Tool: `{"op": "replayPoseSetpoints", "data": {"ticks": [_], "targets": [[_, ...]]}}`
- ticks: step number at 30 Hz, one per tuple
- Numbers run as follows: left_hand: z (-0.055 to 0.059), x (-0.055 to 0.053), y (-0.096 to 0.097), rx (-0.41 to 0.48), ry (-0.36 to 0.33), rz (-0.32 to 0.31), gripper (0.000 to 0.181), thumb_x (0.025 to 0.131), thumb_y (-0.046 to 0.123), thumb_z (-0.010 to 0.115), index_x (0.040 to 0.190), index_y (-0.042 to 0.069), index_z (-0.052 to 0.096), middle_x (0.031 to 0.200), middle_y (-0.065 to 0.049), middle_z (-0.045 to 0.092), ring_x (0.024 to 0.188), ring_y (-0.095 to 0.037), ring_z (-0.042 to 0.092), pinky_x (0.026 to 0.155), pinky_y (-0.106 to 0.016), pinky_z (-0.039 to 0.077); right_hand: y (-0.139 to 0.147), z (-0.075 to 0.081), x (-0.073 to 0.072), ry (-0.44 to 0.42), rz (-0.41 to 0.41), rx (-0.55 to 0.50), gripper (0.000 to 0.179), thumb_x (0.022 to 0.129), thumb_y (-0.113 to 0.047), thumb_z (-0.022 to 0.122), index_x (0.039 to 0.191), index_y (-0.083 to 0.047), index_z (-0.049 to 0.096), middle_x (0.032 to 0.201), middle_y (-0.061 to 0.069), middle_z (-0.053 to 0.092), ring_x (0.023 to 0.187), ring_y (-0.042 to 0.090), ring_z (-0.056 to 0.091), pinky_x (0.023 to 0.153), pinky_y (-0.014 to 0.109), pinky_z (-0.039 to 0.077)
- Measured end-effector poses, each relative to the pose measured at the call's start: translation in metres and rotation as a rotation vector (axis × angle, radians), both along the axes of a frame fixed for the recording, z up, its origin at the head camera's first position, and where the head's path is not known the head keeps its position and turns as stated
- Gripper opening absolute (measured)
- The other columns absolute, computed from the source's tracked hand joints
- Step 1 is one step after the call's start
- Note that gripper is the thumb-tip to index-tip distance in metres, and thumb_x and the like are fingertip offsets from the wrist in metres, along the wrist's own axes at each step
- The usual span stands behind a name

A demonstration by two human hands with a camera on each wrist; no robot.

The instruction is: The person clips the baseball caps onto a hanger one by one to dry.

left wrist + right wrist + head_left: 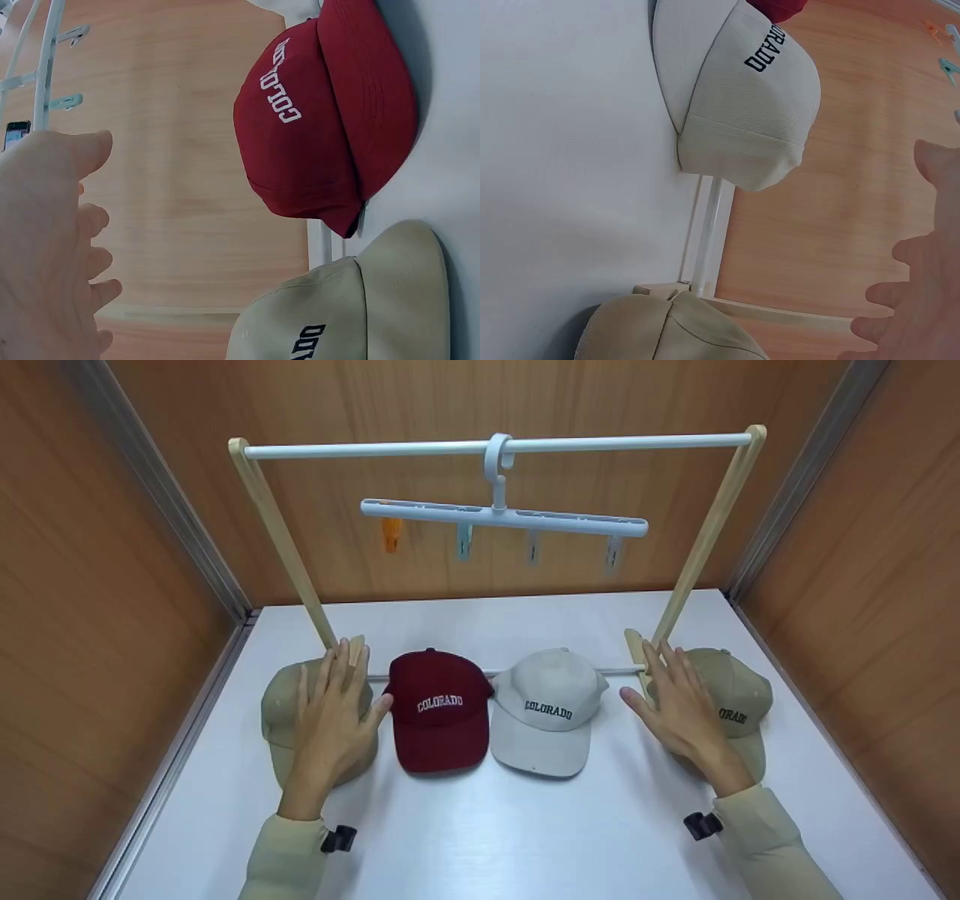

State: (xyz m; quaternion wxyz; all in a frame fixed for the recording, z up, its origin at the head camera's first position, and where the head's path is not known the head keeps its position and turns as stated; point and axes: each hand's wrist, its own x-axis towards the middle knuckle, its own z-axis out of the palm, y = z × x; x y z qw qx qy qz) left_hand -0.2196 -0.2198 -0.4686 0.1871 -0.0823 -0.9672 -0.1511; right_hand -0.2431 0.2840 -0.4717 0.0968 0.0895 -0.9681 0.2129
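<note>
My left hand [337, 727] is held over the olive-green cap [281, 709] at the left, fingers straight and nothing in them. At the other side my right hand [684, 712] hovers over a khaki cap [739, 697], also with straight fingers and a bare palm. Between the hands lie a dark red cap [441, 735] and a light grey cap [551, 742], both lettered COLORADO, brims toward me. In the left wrist view the left hand's thumb and fingers [94, 221] are spread apart from the red cap [300, 112]. The right fingers [885, 292] show likewise in the right wrist view.
Behind the caps stands a wooden-legged rack with a white top rail [375, 451]. A pale blue hanger [562, 520] hangs from it, tilted, with an orange clip [391, 534] and several others. Wooden panels [112, 585] enclose the white table [465, 840] at the sides and back.
</note>
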Motion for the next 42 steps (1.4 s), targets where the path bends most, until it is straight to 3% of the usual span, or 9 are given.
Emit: {"op": "replayPoseSetpoints", "data": {"ticks": [6,13,26,38,42], "targets": [[0.002,-0.005,0.006,0.021,-0.026,-0.021,0.081,0.106,0.059,0.05,0.17,0.017,0.023,0.179,-0.009,0.011,0.164,-0.037,0.01,0.128,-0.063,0.0,-0.003,0.002,-0.005,-0.029,-0.004,-0.043,0.088,0.104,-0.065,0.052,0.172,-0.021,0.015,0.176,0.021,0.015,0.161,0.048,0.008,0.117,0.082,0.01],[0.005,-0.01,0.012,0.035,-0.029,-0.036,0.08,0.106,0.058,0.05,0.17,0.018,0.023,0.178,-0.012,0.015,0.164,-0.034,0.012,0.128,-0.063,0.007,-0.008,0.005,-0.01,-0.044,0.027,-0.12,0.084,0.106,-0.06,0.053,0.172,-0.023,0.016,0.176,0.021,0.014,0.159,0.053,0.014,0.116,0.081,0.016],[0.002,-0.016,0.027,0.112,0.018,-0.085,0.077,0.106,0.053,0.056,0.168,0.017,0.031,0.173,-0.017,0.027,0.161,-0.039,0.021,0.128,-0.06,0.013,-0.011,0.004,-0.023,-0.011,0.108,-0.265,0.076,0.108,-0.046,0.056,0.169,-0.013,0.026,0.171,0.023,0.026,0.156,0.05,0.025,0.12,0.074,0.021],[0.003,-0.022,0.046,0.173,-0.031,-0.117,0.069,0.106,0.051,0.058,0.165,0.02,0.041,0.171,-0.014,0.035,0.155,-0.039,0.035,0.121,-0.067,0.029,-0.017,0.006,-0.032,-0.12,0.097,-0.334,0.077,0.109,-0.052,0.049,0.169,-0.011,0.023,0.172,0.023,0.023,0.158,0.049,0.022,0.123,0.071,0.017],[0.002,-0.023,0.052,0.209,-0.035,-0.134,0.067,0.105,0.051,0.06,0.163,0.02,0.045,0.169,-0.014,0.038,0.153,-0.038,0.037,0.119,-0.066,0.034,-0.019,0.005,-0.036,-0.159,0.095,-0.367,0.077,0.109,-0.053,0.047,0.169,-0.01,0.024,0.171,0.024,0.025,0.157,0.048,0.025,0.122,0.071,0.022]]}}
